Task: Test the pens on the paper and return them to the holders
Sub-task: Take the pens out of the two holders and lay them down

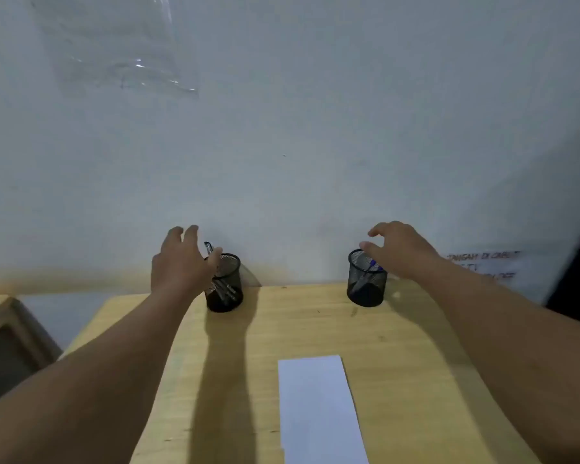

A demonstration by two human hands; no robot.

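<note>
Hands spread, gripping nothing: left hand (178,262) at left pen holder (224,284), right hand (399,249) over right pen holder (366,279); paper (318,410) on bench (416,363).

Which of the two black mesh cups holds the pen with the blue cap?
The black mesh pen holder under the right hand holds the blue-capped pen; the other holder, by the left hand, has darker pens.

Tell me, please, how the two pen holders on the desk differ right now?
The left holder carries dark pens, one poking above its rim; the right holder shows a pen with a blue cap lying lower. The left hand is beside the left holder, its thumb over the rim; the right hand hovers over the right holder's rim. Both are black mesh cups standing upright by the wall.
</note>
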